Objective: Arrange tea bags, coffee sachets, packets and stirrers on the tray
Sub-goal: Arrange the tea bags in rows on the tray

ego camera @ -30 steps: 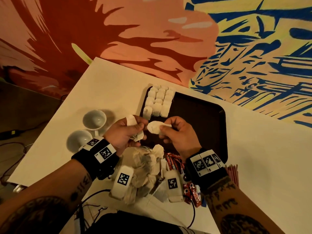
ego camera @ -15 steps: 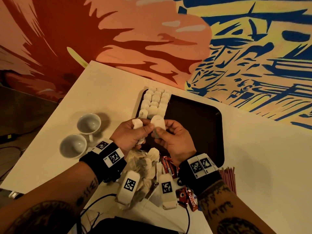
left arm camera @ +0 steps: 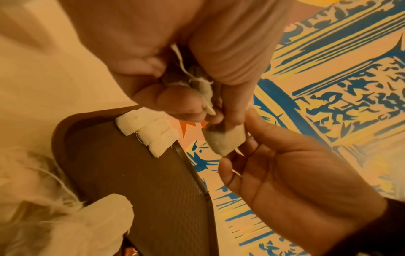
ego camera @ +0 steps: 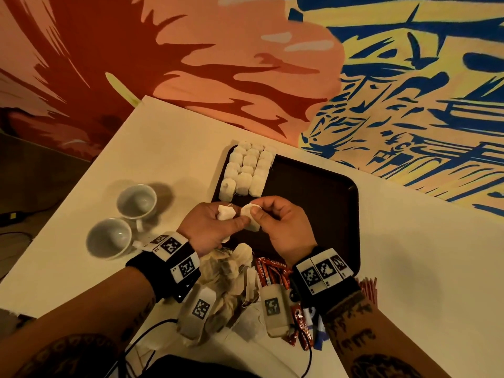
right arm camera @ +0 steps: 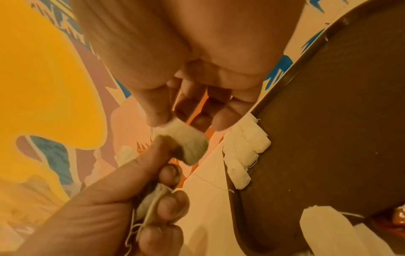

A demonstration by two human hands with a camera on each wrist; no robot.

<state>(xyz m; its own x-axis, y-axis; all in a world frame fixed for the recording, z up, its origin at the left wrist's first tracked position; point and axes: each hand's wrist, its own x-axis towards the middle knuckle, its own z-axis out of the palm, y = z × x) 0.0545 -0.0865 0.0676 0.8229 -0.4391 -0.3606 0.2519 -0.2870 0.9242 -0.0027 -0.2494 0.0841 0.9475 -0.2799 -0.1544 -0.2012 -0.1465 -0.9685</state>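
A dark brown tray (ego camera: 313, 208) lies on the white table, with neat rows of white tea bags (ego camera: 249, 170) in its far left corner. My right hand (ego camera: 257, 214) pinches one tea bag (ego camera: 252, 221) between thumb and fingers just above the tray's near left part. My left hand (ego camera: 234, 218) has its fingers curled round spare tea bags (ego camera: 226, 214), and its thumb touches the pinched one. In the right wrist view the pinched tea bag (right arm camera: 188, 145) sits above the left hand's bundle (right arm camera: 151, 199). The left wrist view shows the same tea bag (left arm camera: 225, 138) between both hands.
A loose pile of tea bags (ego camera: 231, 271) lies below my hands at the table's near edge, beside red coffee sachets (ego camera: 270, 271) and red stirrers (ego camera: 368, 287). Two white cups (ego camera: 136, 203) (ego camera: 109, 238) stand left of the tray. Painted walls close off the far side.
My hands have come together over the tray's near left part. The right hand has turned its tea bag, and the left thumb now touches it.
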